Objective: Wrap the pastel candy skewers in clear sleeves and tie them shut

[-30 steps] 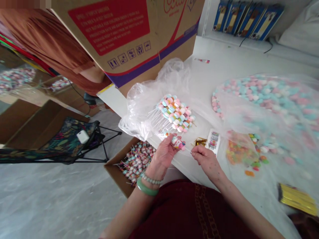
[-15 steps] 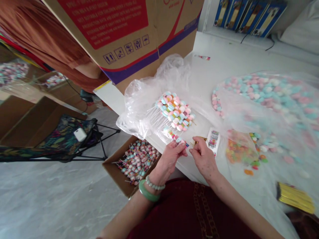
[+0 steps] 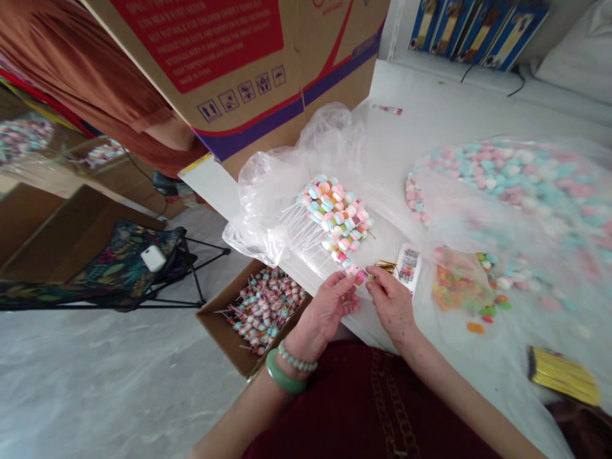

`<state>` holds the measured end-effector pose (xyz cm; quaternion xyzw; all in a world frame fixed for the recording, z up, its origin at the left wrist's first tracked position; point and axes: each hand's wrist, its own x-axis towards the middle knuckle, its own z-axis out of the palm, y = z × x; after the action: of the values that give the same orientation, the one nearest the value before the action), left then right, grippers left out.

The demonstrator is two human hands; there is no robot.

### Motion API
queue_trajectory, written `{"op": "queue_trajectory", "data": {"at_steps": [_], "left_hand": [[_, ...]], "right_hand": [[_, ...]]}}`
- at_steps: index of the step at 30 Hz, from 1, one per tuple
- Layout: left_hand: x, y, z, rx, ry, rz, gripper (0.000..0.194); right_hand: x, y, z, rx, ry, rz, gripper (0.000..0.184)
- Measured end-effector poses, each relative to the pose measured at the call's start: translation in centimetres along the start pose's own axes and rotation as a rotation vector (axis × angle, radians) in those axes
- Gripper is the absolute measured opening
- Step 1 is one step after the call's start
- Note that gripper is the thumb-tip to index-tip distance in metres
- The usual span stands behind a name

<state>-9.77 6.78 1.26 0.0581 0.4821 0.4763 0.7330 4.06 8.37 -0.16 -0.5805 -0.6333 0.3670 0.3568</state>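
Observation:
My left hand [image 3: 329, 312] and my right hand [image 3: 392, 305] meet at the table edge. Between them lies a candy skewer [image 3: 354, 273] with pastel pieces, and both hands hold it. My left fingers curl under the candy end, while my right fingertips pinch near the stick end. A small bunch of gold twist ties [image 3: 385, 265] lies just beyond my right fingers. A stack of finished marshmallow skewers [image 3: 335, 213] rests on a crumpled transparent plastic bag [image 3: 268, 220] to the upper left of my hands.
Below my left wrist, an open cardboard box [image 3: 215, 325] holds several wrapped skewers. To the right are a printed card [image 3: 408, 269], a bag of gummy candies [image 3: 456, 290], a large plastic-covered marshmallow heap [image 3: 511, 169] and a gold tie pack [image 3: 564, 376]. A large carton [image 3: 239, 64] overhangs the table.
The skewer has swung up and to the right, and my hands have drawn closer together around it. The view has shifted slightly.

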Motion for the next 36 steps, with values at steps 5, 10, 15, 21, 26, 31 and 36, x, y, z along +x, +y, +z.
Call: {"op": "queue_trajectory", "data": {"at_steps": [5, 10, 15, 21, 26, 31, 36], "left_hand": [[0.9, 2.5, -0.7, -0.254, 0.086, 0.135, 0.016], [1.5, 2.6, -1.0, -0.293, 0.163, 0.267, 0.007], [0.8, 0.7, -0.3, -0.144, 0.028, 0.206, 0.020], [0.7, -0.3, -0.1, 0.062, -0.039, 0.137, 0.022], [0.8, -1.3, 0.2, -0.164, -0.079, -0.093, 0.021], [0.7, -1.6, 0.3, -0.154, -0.118, -0.068, 0.023], [1.1, -1.5, -0.1, -0.039, 0.007, 0.001, 0.035]], "right_hand": [[-0.8, -0.6, -0.3, 0.012, -0.205, -0.045, 0.037], [-0.9, -0.7, 0.1, 0.075, -0.226, 0.054, 0.042], [-0.3, -0.9, 0.2, 0.109, -0.205, 0.080, 0.042], [-0.4, -0.5, 0.1, 0.074, -0.162, 0.066, 0.041], [-0.7, 0.2, 0.5, -0.029, -0.054, -0.039, 0.035], [-0.8, 0.3, 0.5, -0.066, -0.091, -0.217, 0.024], [-0.8, 0.1, 0.2, -0.032, -0.183, -0.268, 0.025]]}}
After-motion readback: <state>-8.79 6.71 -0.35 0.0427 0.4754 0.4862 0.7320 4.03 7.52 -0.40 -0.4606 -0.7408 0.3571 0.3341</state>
